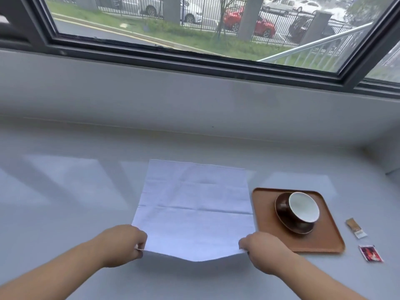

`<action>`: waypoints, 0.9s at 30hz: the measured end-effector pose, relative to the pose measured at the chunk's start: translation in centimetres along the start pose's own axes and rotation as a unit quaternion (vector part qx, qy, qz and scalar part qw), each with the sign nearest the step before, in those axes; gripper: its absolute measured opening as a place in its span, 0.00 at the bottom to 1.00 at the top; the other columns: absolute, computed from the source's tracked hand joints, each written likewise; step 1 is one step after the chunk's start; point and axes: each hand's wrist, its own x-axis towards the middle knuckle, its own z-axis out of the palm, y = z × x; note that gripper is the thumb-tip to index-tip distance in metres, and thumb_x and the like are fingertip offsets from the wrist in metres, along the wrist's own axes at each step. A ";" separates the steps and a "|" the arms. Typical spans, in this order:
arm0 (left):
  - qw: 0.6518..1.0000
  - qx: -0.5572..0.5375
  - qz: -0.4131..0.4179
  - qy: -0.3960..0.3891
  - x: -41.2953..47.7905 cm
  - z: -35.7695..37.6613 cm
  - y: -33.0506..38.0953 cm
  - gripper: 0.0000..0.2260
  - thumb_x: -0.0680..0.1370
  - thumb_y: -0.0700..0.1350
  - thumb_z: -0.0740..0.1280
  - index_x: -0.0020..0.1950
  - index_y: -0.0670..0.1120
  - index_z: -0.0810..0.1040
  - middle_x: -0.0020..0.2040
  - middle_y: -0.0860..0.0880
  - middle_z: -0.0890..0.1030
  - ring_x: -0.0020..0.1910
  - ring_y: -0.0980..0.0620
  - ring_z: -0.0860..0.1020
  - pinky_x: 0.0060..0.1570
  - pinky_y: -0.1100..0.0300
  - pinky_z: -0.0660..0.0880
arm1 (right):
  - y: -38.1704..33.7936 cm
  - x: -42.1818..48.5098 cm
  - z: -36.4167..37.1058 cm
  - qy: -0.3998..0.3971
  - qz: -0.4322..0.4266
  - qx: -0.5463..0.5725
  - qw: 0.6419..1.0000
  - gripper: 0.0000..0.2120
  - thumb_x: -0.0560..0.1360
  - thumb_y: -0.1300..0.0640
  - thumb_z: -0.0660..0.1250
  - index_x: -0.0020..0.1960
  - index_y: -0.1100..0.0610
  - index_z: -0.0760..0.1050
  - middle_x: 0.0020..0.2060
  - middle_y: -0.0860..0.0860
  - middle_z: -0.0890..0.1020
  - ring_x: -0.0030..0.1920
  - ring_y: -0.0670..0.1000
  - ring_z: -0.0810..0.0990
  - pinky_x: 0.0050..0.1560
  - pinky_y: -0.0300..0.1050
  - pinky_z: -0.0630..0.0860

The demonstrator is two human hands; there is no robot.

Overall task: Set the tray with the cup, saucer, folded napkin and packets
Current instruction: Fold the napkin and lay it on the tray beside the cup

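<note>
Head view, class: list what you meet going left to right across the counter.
Left hand → napkin → right hand → tray with saucer and cup → brown packet, red packet.

Two bare forearms enter from below; left hand (124,242) and right hand (263,249) wear no sleeves, gloves, rings or watches.

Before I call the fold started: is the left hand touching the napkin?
Touching. The head view shows the left hand pinching the napkin's near left corner, lifted off the counter.
</note>
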 end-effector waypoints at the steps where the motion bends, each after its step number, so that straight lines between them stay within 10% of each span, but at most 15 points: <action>1: 1.000 -0.010 -0.005 -0.008 0.0 -0.1 0.0 0.07 0.77 0.61 0.64 0.47 0.59 0.74 0.49 0.59 0.77 0.48 0.57 0.75 0.42 0.61 0.70 | -0.1 0.0 0.1 -0.010 0.013 0.008 1.000 0.14 0.74 0.65 0.58 0.54 0.52 0.75 0.51 0.52 0.81 0.47 0.56 0.75 0.45 0.48 0.72; 12: 0.978 -0.133 -0.099 0.126 4.4 -5.6 -1.2 0.09 0.79 0.56 0.68 0.39 0.57 0.76 0.38 0.58 0.80 0.39 0.60 0.77 0.36 0.58 0.71 | 3.8 3.6 -3.6 0.176 0.117 0.129 0.969 0.05 0.77 0.54 0.62 0.46 0.50 0.77 0.39 0.49 0.83 0.40 0.55 0.79 0.35 0.48 0.72; 27: 0.867 -0.373 -0.221 0.246 15.6 -10.2 -4.5 0.08 0.78 0.53 0.73 0.42 0.51 0.82 0.40 0.48 0.83 0.41 0.46 0.81 0.37 0.54 0.73 | 12.5 15.3 -9.9 0.178 0.175 0.402 0.881 0.06 0.75 0.57 0.68 0.41 0.58 0.78 0.34 0.54 0.81 0.32 0.52 0.74 0.32 0.44 0.68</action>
